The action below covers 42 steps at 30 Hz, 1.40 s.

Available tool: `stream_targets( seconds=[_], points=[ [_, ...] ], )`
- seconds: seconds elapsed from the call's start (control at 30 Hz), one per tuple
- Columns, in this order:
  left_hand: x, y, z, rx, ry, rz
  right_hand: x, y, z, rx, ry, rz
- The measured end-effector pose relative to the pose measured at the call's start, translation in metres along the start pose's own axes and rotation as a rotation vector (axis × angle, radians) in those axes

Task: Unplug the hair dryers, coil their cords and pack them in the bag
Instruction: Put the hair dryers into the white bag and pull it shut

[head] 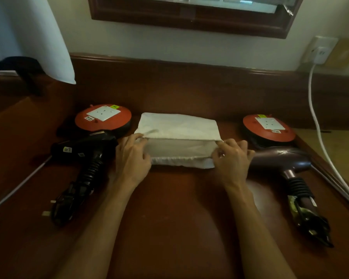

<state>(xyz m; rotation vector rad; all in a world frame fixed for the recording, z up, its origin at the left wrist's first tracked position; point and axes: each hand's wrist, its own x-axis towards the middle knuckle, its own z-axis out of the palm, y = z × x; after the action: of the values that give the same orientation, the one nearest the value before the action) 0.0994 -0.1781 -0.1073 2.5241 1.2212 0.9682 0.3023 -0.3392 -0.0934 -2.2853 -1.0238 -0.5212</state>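
**A:** ok so head view, what's going on with the bag?

**B:** white bag [177,125] is lying in the middle of the worktop [169,208], mouth facing the person. Left hand [132,158] pinches the top edge at the left corner of the opening, right hand [233,158] pinches the same edge at the right corner. So the mouth is held open and you can see the pale inside.

**A:** and the dryers?

**B:** both out on the worktop, neither in the bag. Black dryer [85,152] lies just left of the left hand, handle pointing toward the person, its cord [67,202] bunched up by the handle with the plug's pins showing nearby. Purple dryer [284,160] lies just right of the right hand, and its cord [308,220] is bundled at the end of the handle.

**A:** those red round things?

**B:** two cable reels with white sockets on top. Left reel [103,117] sits behind the black dryer, right reel [268,127] behind the purple one. Nothing plugged into either socket. There's also a white cable [318,137] running down from a wall adapter [320,54] at far right.
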Motion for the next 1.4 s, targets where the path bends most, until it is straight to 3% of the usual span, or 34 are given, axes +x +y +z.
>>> stream_targets(
  seconds=[0.1,0.23,0.33,0.43,0.57,0.9,1.07,1.2,1.3,1.4],
  points=[
    [0.003,-0.008,-0.005,-0.167,0.05,-0.088,0.002,0.009,-0.007,0.0,0.144,0.038],
    [0.003,-0.01,-0.009,-0.143,-0.019,-0.02,0.003,0.008,-0.001,-0.035,-0.084,0.062],
    [0.003,-0.017,-0.012,-0.047,-0.054,-0.012,0.003,0.009,0.0,-0.022,-0.033,0.013],
    [0.003,-0.019,-0.014,-0.129,0.028,-0.054,0.003,0.014,-0.004,0.006,0.093,0.028],
    [-0.001,-0.011,-0.021,-0.31,0.141,-0.189,0.0,0.013,-0.005,-0.027,0.049,0.007],
    [-0.026,-0.026,-0.036,-0.083,0.013,-0.054,-0.013,0.029,-0.035,-0.178,-0.148,-0.014],
    [-0.051,-0.022,-0.043,-0.072,-0.182,0.064,-0.025,0.029,-0.051,-0.053,-0.306,-0.106],
    [-0.065,-0.014,-0.061,-0.232,-0.254,0.038,-0.032,0.041,-0.078,0.121,-0.406,-0.103],
    [-0.069,0.014,-0.07,-0.234,-0.273,0.101,-0.037,0.065,-0.116,0.118,-0.304,-0.002],
    [-0.053,0.056,-0.059,-0.073,-0.283,0.192,-0.033,0.094,-0.137,-0.047,-0.259,0.172]
  ],
)
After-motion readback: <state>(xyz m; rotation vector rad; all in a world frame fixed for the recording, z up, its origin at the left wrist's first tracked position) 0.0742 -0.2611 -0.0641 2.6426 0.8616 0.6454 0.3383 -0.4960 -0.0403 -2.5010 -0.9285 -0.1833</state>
